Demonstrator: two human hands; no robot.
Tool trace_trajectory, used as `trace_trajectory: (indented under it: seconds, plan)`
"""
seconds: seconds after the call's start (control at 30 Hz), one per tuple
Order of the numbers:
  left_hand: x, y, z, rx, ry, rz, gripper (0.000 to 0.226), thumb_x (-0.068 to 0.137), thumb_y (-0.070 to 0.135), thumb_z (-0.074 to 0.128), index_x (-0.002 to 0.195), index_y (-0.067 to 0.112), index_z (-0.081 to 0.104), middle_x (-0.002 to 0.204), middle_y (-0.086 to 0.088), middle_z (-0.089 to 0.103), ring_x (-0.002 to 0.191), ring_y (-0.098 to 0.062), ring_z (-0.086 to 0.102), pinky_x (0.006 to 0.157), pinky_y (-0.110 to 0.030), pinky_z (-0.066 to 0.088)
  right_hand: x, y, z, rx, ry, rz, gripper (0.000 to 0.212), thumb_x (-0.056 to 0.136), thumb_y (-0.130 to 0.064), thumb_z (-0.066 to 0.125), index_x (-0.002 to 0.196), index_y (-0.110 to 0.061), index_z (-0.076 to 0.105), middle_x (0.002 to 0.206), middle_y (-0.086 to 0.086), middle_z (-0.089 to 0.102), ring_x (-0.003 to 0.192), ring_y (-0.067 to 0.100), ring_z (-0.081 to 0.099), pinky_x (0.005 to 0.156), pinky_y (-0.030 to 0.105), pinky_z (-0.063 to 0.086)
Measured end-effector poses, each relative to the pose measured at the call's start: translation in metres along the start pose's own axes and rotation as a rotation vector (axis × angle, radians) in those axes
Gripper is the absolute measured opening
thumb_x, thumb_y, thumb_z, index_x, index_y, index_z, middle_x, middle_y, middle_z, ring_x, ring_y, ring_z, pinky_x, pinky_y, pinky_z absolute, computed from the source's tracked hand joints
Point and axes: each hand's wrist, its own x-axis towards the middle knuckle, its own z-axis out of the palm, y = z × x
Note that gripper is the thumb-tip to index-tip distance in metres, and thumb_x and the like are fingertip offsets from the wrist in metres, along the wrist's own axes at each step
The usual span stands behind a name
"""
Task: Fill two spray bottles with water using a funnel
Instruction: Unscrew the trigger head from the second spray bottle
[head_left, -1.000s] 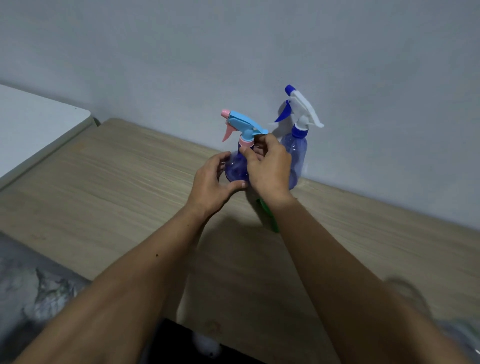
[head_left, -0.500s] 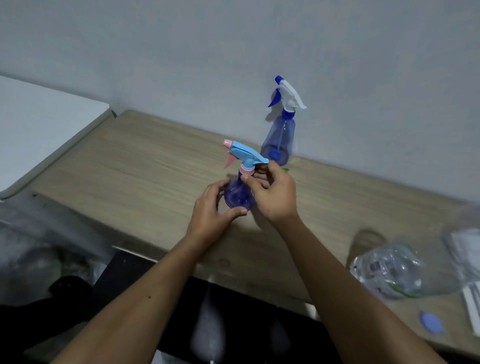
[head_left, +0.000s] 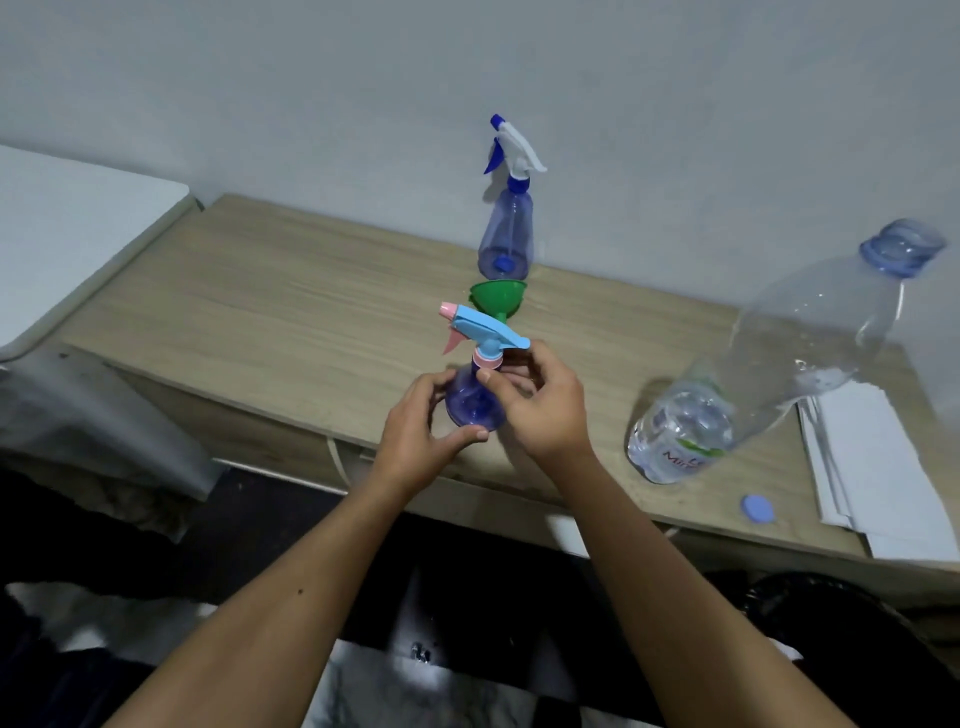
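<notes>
A small blue spray bottle (head_left: 470, 402) with a light-blue and pink trigger head (head_left: 480, 330) is held upright above the wooden table's (head_left: 291, 312) front edge. My left hand (head_left: 421, 436) grips its round body from the left. My right hand (head_left: 540, 405) pinches the pink collar at its neck. Behind it a green funnel (head_left: 498, 299) lies on the table. A second blue spray bottle (head_left: 506, 241) with a white and dark-blue head stands by the wall. A large clear water bottle (head_left: 769, 364), uncapped, stands at the right.
A blue cap (head_left: 757, 508) lies near the front edge at the right, beside a stack of white paper (head_left: 872, 457). A white table (head_left: 62, 228) adjoins on the left. Dark floor and cloth lie below the table's front edge.
The view has pulled back and tilted down, bringing the water bottle, cap and funnel into sight. Both hands still hold the small spray bottle, now nearer the front edge.
</notes>
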Motion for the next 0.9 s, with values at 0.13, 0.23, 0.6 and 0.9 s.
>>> trace_trajectory:
  seconds: [0.13, 0.23, 0.6, 0.9]
  plan:
    - [-0.007, -0.001, 0.000, 0.007, 0.000, -0.018, 0.083, 0.063, 0.052, 0.095, 0.132, 0.020, 0.062, 0.134, 0.005, 0.071, 0.124, -0.012, 0.068, 0.107, -0.048, 0.056, -0.006, 0.001, -0.001, 0.015, -0.020, 0.040, 0.031, 0.087, -0.008, 0.084, 0.113, -0.018, 0.071, 0.106, 0.005, 0.080, 0.099, 0.021, 0.078, 0.098, 0.046, 0.062]
    - [-0.004, -0.005, -0.005, -0.005, -0.013, -0.019, 0.087, 0.063, 0.051, 0.095, 0.134, 0.013, 0.061, 0.134, 0.002, 0.071, 0.123, -0.010, 0.068, 0.108, -0.045, 0.055, -0.006, -0.002, 0.002, 0.032, -0.036, 0.049, 0.033, 0.086, -0.009, 0.086, 0.110, -0.023, 0.070, 0.107, 0.005, 0.079, 0.100, 0.020, 0.078, 0.098, 0.045, 0.062]
    - [0.022, -0.007, -0.023, 0.019, -0.022, 0.004, 0.073, 0.066, 0.022, 0.103, 0.126, 0.013, 0.061, 0.128, 0.001, 0.074, 0.121, -0.012, 0.070, 0.108, -0.041, 0.056, 0.018, -0.018, 0.025, -0.139, 0.062, -0.038, 0.032, 0.077, -0.031, 0.091, 0.099, -0.020, 0.071, 0.096, 0.001, 0.077, 0.085, 0.015, 0.077, 0.083, 0.045, 0.064]
    - [0.012, 0.008, -0.027, -0.016, -0.132, 0.015, 0.077, 0.064, 0.042, 0.099, 0.127, 0.019, 0.062, 0.129, 0.006, 0.074, 0.123, -0.011, 0.069, 0.107, -0.046, 0.056, -0.007, -0.026, 0.015, -0.051, 0.088, 0.002, 0.018, 0.093, -0.014, 0.080, 0.109, -0.007, 0.077, 0.094, 0.004, 0.081, 0.085, 0.011, 0.077, 0.083, 0.027, 0.059]
